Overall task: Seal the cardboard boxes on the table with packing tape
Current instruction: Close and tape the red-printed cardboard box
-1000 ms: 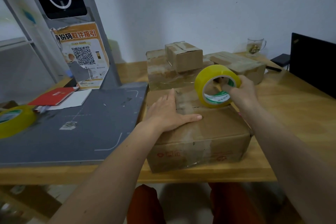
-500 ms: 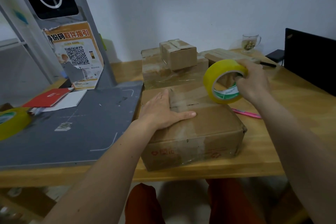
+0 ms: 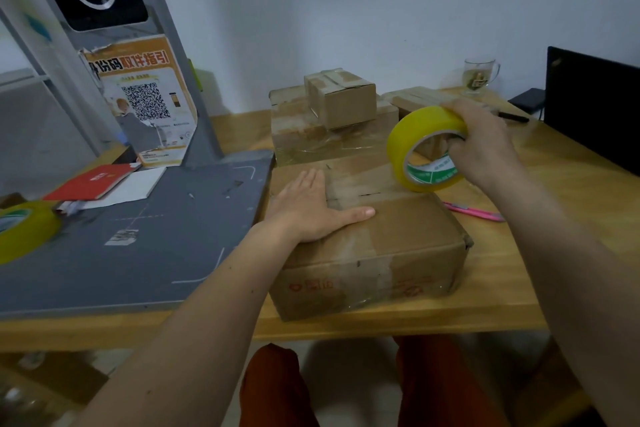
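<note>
While the left hand (image 3: 311, 210) lies flat with fingers spread on the near cardboard box (image 3: 374, 236), which sits at the front edge of the desk (image 3: 540, 218), the right hand (image 3: 485, 146) grips the yellow tape roll (image 3: 427, 149) with fingers curled through its core, just above the box's far right edge. Good technique would probably be keeping the strip taut and centred over the flap seam, pressing down behind the roll. Whether tape is already stuck down is unclear. Taped boxes (image 3: 341, 102) sit stacked behind.
</note>
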